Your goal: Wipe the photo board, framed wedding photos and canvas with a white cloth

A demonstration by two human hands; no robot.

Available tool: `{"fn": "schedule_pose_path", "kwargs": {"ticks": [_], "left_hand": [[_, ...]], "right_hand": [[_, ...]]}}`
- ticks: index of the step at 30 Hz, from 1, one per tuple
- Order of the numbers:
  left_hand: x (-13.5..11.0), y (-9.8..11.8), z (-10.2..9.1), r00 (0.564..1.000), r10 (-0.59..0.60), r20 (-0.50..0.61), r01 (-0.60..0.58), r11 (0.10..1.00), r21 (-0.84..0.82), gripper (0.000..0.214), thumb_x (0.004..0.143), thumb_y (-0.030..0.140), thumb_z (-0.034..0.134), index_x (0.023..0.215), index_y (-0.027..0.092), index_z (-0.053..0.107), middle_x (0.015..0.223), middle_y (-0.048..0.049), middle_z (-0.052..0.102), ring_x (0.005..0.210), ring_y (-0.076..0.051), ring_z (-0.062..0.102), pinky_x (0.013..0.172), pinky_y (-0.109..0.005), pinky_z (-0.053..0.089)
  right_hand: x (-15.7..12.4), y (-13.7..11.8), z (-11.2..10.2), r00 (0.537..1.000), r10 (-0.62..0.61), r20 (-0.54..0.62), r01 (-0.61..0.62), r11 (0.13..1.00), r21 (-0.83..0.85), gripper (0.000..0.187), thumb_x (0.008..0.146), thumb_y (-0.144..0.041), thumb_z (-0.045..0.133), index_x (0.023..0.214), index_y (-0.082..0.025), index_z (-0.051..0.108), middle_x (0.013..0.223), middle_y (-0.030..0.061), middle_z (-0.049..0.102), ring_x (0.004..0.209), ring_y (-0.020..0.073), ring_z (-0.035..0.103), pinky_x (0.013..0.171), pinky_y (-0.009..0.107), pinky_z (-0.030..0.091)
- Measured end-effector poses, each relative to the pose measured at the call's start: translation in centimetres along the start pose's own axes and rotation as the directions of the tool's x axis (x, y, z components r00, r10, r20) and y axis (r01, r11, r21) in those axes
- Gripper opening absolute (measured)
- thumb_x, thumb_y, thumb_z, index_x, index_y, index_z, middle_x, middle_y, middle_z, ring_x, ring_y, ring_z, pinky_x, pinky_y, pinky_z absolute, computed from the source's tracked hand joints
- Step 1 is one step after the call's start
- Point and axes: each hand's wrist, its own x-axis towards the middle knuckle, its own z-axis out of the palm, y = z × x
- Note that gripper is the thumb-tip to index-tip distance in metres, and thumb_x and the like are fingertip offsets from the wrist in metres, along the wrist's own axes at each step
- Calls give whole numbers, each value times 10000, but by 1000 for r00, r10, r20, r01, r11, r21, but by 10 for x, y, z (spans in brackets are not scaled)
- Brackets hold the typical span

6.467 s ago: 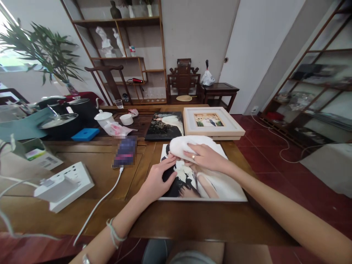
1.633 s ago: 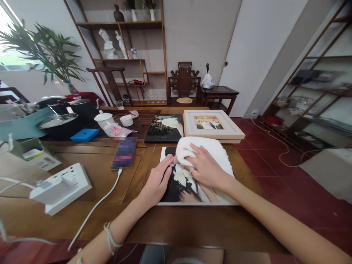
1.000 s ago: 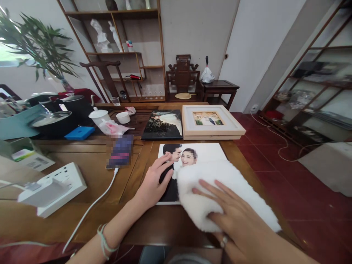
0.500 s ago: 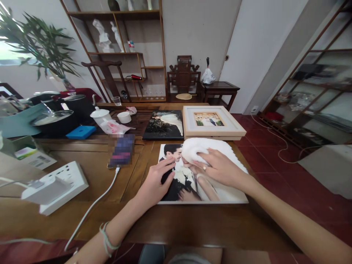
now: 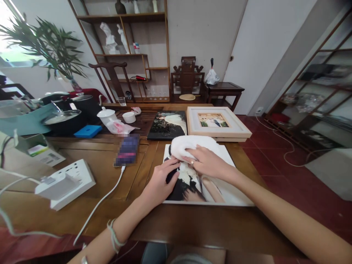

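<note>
Cloth: soft white pad [image 5: 192, 145], bunched under the right hand [image 5: 210, 163], pressed on the far part of the print.
Print: large glossy photo panel [image 5: 228, 190] lying flat at the worktop's [image 5: 90, 212] near right edge.
Left hand: [image 5: 161, 183] fingers spread flat on the print's left side, holding nothing.
Right hand: fingers curled, gripping the cloth.
Handling: cloth looks light and limp, best gathered in the palm; print likely stiff and smudge-prone, best taken by its edges.
Beyond: dark print [image 5: 167, 125] and framed photo [image 5: 216, 123] toward the far edge.
</note>
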Motion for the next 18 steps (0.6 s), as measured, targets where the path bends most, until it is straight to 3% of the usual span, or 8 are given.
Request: {"fn": "schedule_pose_path", "kwargs": {"ticks": [5,8,11,14,18], "left_hand": [[-1,-3,2,1000,-6,1,6,1000,6,275,865,214,505,1076,132,661,1214,-126,635,1176,-235,560,1028,-417,425],[0,-2,0,1000,-24,10,24,1000,10,282,871,227,498,1088,134,654,1224,-121,630,1180,-233,557,1034,-420,421],[-1,0,-1,998,-63,26,62,998,31,337,883,248,486,1181,144,605,1310,-112,565,1246,-239,495,1055,-433,394],[-1,1,0,995,-96,40,94,994,53,392,896,262,463,1262,148,544,1405,-107,466,1312,-241,410,1082,-438,356],[-2,-1,1,993,-97,69,91,993,77,397,907,270,440,1270,142,538,1409,-114,459,1326,-240,387,1090,-444,339]], "right_hand": [[-42,41,-9,995,94,-20,-95,995,-38,268,901,-263,379,1036,-214,606,1110,86,633,1054,302,542,862,411,417],[-62,66,-13,987,159,-33,-161,984,-75,323,920,-363,367,1072,-190,594,1147,129,620,1193,347,469,907,458,417],[-76,79,-13,990,139,-38,-142,987,-74,340,920,-422,378,990,-188,614,1195,140,608,1289,353,370,943,484,415],[-90,72,-12,995,52,-79,-62,991,-117,248,903,-315,414,890,-178,621,1371,157,474,1305,328,361,1037,522,329],[-115,34,-11,999,-49,-19,46,988,-150,159,790,-131,467,806,-176,619,1455,147,357,1335,292,316,1100,542,221]]}}
